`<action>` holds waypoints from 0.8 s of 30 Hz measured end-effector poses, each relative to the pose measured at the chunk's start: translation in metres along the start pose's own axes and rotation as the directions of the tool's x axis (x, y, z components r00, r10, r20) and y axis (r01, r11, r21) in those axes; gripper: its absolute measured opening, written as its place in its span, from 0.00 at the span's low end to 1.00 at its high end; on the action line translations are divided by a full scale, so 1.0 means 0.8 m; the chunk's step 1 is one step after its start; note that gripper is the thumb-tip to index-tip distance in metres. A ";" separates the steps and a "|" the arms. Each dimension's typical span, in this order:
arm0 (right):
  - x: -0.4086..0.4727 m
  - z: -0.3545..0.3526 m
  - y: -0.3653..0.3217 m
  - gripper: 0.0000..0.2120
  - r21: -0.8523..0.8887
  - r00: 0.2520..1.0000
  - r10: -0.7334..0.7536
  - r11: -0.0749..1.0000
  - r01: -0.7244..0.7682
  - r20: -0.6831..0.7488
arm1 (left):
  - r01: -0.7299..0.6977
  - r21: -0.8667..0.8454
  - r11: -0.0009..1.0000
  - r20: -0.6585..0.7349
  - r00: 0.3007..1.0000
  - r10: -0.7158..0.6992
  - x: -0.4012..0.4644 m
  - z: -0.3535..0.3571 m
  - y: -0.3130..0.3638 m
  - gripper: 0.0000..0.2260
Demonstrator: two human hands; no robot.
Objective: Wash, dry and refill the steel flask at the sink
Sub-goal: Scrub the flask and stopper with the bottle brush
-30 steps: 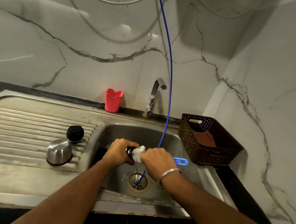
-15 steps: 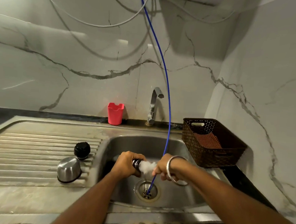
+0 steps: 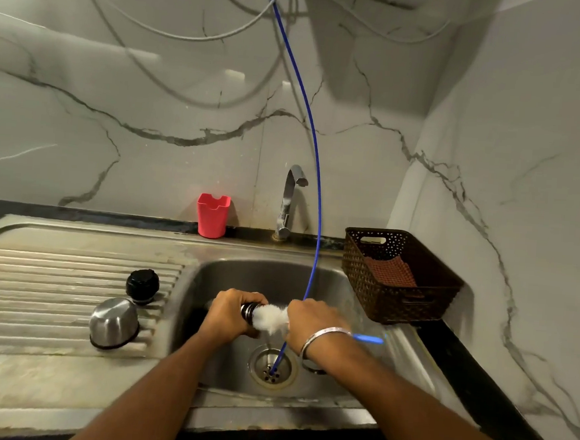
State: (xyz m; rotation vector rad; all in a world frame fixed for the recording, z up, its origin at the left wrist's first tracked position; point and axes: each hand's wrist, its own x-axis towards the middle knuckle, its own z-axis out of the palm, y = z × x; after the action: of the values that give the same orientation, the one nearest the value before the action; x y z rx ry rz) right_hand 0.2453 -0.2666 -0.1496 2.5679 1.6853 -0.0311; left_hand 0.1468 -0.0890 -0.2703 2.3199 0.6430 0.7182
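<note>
No readable text, labels, brands or numbers anywhere: none on the flask (image 3: 248, 312), the red cup (image 3: 212, 215), the brown basket (image 3: 393, 297) or the tap (image 3: 288, 202).

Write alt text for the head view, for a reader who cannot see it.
Over the sink, the left hand grips a flask on its side while the right hand holds a blue-handled brush, its white bristles at the flask's mouth. A steel cup and black cap sit on the drainboard; a brown basket stands to the right.
</note>
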 end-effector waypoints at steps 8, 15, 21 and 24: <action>-0.020 -0.001 0.028 0.11 -0.103 0.989 -0.118 0.989 0.109 -0.091 | -0.015 0.038 0.999 0.035 0.999 0.013 -0.005 -0.003 0.004 0.23; -0.045 -0.029 0.046 0.09 -0.205 0.969 -0.177 0.969 0.141 -0.170 | -0.011 0.023 1.000 0.003 1.000 0.011 -0.002 -0.004 0.001 0.24; -0.033 -0.030 0.023 0.10 0.020 0.975 -0.033 0.999 0.038 -0.218 | 0.007 -0.052 0.999 -0.071 0.997 -0.011 -0.007 -0.010 0.002 0.25; -0.021 -0.018 0.011 0.09 0.113 0.979 0.057 0.993 -0.035 -0.194 | 0.010 -0.058 0.998 -0.060 0.998 -0.014 -0.007 -0.010 0.002 0.26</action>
State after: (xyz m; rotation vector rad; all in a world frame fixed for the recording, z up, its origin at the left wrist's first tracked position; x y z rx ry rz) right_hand 0.2462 -0.2847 -0.1338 2.7717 1.7318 0.1419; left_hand 0.1382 -0.0899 -0.2658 2.2466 0.6542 0.7940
